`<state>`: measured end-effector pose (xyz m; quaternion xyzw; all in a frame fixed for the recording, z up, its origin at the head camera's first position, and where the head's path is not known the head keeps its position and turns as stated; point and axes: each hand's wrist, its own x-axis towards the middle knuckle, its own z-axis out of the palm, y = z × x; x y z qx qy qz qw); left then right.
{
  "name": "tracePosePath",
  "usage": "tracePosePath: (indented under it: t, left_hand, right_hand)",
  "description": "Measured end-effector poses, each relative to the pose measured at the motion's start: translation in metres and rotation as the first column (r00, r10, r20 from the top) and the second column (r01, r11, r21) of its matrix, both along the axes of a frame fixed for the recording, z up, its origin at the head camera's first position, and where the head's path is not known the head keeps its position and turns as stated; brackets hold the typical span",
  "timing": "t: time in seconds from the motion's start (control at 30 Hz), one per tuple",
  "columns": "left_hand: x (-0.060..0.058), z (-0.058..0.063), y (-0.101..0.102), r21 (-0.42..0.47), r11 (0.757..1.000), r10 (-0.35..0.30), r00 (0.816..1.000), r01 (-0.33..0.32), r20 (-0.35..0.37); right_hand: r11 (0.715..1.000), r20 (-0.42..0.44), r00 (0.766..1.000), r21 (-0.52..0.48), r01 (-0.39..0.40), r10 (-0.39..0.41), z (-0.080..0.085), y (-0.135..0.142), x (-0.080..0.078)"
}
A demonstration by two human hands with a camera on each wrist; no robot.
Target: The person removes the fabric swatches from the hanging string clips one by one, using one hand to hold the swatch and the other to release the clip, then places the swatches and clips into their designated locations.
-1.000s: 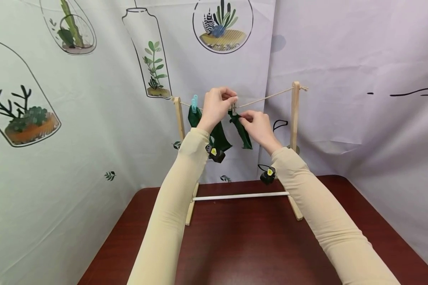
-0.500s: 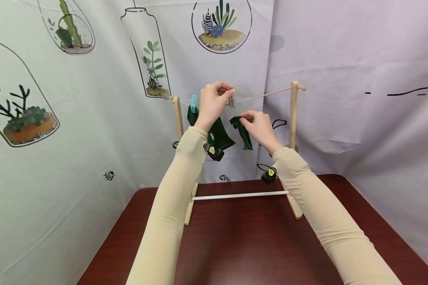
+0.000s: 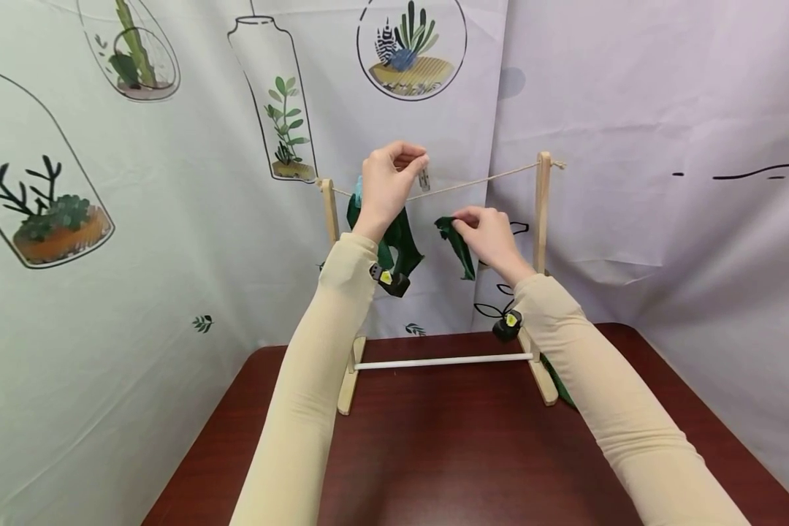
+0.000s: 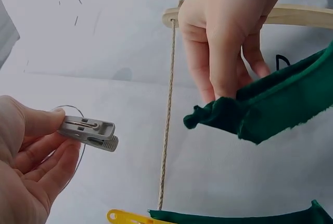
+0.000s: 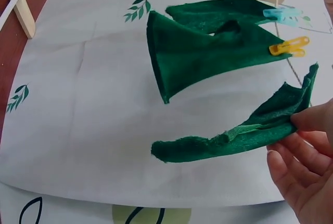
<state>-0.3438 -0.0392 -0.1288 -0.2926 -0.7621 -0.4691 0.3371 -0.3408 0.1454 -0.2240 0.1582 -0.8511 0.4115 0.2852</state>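
Note:
My left hand (image 3: 384, 188) is raised just above the rope line (image 3: 480, 181), pinching a grey clothespin (image 4: 88, 131) between thumb and fingers. The clothespin is clear of both rope and cloth. Lower and to the right, my right hand (image 3: 490, 239) pinches one end of a folded dark green cloth (image 5: 208, 148). That cloth hangs down from the fingertips, apart from the line. Farther left, green cloth (image 5: 203, 60) hangs from the rope by a teal clothespin (image 5: 281, 13) and a yellow clothespin (image 5: 287, 47). In the head view my left hand partly covers it.
Two wooden posts (image 3: 543, 219) hold the rope, with a white rod (image 3: 443, 361) joining them low down. The stand is on a dark red table (image 3: 447, 453) before a printed fabric backdrop (image 3: 191, 183). Another green cloth (image 3: 557, 380) shows behind the right foot.
The grey clothespin has come off the right-hand cloth and then the rope, lifted up and left by my left hand. My right hand has drawn the cloth down and right, away from the line.

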Motion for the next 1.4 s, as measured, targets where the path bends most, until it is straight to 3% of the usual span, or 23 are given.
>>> tracePosePath:
  t: [0.17, 0.33, 0.77, 1.13, 1.4]
  left_hand:
    - [0.002, -0.002, -0.009, 0.005, 1.0, -0.008, 1.0, 0.008, 0.0]
    - [0.006, 0.0, -0.027, 0.01, 1.0, 0.026, 0.999, -0.026, 0.024]
    - [0.011, 0.003, -0.104, 0.053, 0.987, 0.15, 0.989, -0.15, 0.007]
    - [0.018, -0.007, -0.175, 0.1, 0.947, 0.303, 0.952, -0.307, 0.05]
    - [0.026, -0.035, -0.219, 0.072, 0.91, 0.398, 0.91, -0.408, 0.118]
  right_hand:
    - [1.0, 0.014, 1.0, 0.01, 0.004, -0.004, -0.002, 0.008, 0.002]
    - [1.0, 0.02, 1.0, 0.005, 0.024, -0.024, -0.001, 0.023, 0.007]
    - [0.993, -0.003, 0.995, -0.067, 0.102, -0.102, 0.011, 0.078, 0.032]
    - [0.976, -0.001, 0.985, -0.138, 0.171, -0.173, 0.011, 0.134, 0.06]
    - [0.951, 0.081, 0.969, -0.191, 0.244, -0.233, 0.002, 0.181, 0.078]
